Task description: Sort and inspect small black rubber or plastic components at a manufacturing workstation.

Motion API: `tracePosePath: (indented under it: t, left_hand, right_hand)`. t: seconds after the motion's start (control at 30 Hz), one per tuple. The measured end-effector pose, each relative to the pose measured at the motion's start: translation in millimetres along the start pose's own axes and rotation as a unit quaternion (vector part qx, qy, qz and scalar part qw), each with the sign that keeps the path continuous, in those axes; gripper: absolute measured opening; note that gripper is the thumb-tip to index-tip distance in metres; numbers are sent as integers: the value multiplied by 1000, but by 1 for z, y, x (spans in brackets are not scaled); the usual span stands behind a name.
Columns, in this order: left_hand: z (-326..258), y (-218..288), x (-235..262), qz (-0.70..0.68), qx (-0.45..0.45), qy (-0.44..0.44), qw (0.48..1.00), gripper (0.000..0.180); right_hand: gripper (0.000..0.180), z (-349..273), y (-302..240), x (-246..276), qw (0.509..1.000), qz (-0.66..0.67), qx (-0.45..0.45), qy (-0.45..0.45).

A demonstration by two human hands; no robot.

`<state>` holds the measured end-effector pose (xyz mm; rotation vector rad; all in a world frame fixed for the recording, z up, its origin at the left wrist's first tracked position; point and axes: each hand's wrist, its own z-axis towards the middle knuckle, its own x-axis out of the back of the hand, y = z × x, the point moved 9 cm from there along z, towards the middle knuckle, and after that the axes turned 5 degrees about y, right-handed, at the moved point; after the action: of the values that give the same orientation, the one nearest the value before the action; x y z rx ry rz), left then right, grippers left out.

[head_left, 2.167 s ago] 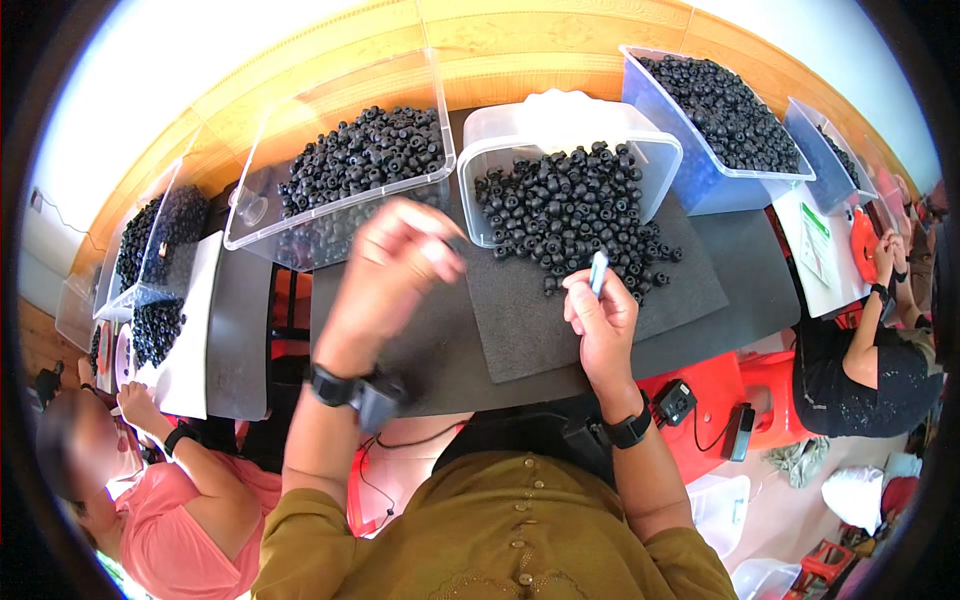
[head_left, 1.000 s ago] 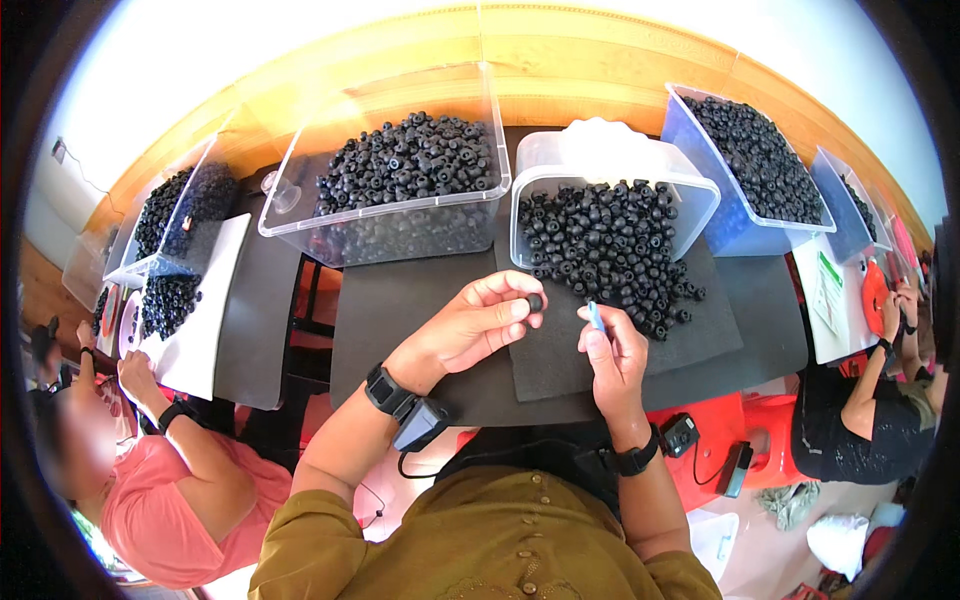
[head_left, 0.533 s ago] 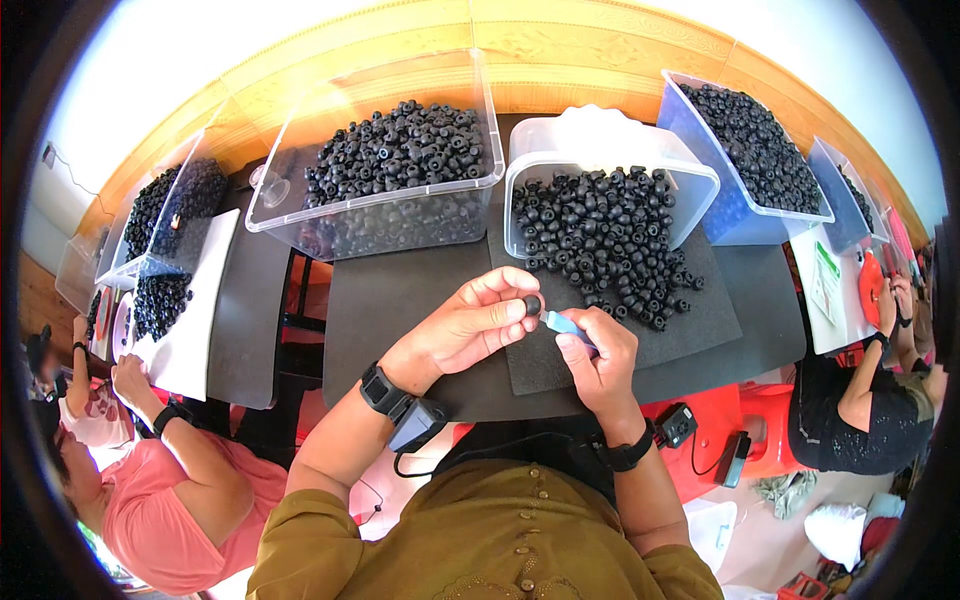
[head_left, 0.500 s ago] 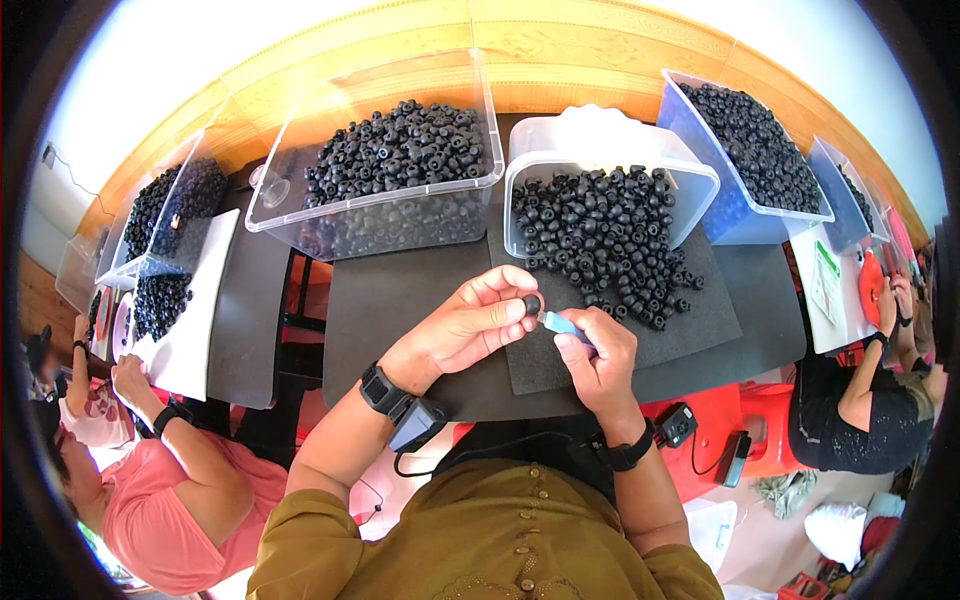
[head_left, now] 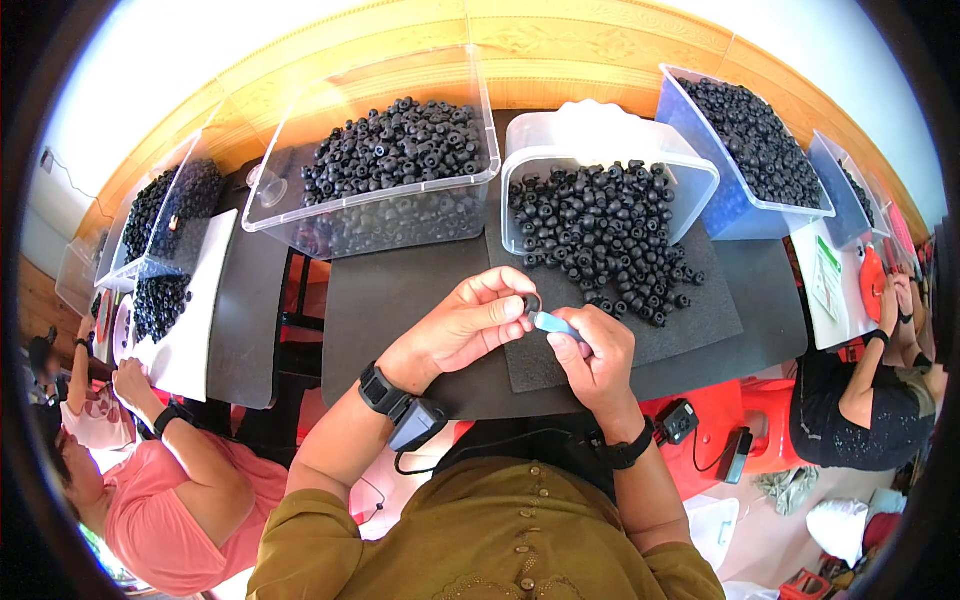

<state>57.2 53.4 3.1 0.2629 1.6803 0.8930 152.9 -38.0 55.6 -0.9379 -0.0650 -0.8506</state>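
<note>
My left hand (head_left: 472, 322) pinches a small black rounded piece (head_left: 530, 301) with a hole in it between thumb and fingertips. In my right hand (head_left: 602, 358) is a small hand tool with a light-blue handle (head_left: 553, 323), thumb pressed along it. The tool's front end is up against the black piece; its tip is hidden there, so I cannot tell its shape. Both hands are above the front part of a dark mat (head_left: 680, 345). Just beyond them, a heap of similar black pieces (head_left: 610, 225) spills out of a tipped clear plastic bin (head_left: 700, 190).
Clear bins full of black pieces stand at the back left (head_left: 375, 190) and back right (head_left: 770, 190) of the dark table (head_left: 400, 340). Co-workers sit on both sides, one in a pink top (head_left: 190, 500). A red stool (head_left: 765, 425) is to my right.
The blue-handled tool has shifted slightly left, onto the black piece, and its thin metal tip, visible before, is now hidden. The piece looks slightly turned in my left fingers.
</note>
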Motion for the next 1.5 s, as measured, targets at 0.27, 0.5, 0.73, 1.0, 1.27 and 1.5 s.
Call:
tracePosePath:
  t: [0.27,0.5,0.73,1.0,1.27,1.5]
  left_hand:
    - [1,-3,2,-8,7,-6,1000,18]
    - [1,-5,4,-27,13,-1,1000,19]
    - [1,-4,4,-27,11,5,1000,18]
    - [1,-1,4,-10,-3,17,1000,16]
    - [1,-5,-3,0,1,-6,1000,16]
    - [2,-9,2,-13,15,28,999,15]
  right_hand:
    - [15,0,2,3,1000,-5,-14,17]
    - [16,0,1,1,1000,-8,-4,8]
    - [15,0,1,1,1000,-19,-6,10]
    - [14,0,2,2,1000,-21,-19,12]
    - [15,-2,14,10,995,23,-76,55]
    - [23,-2,18,15,990,77,-95,72]
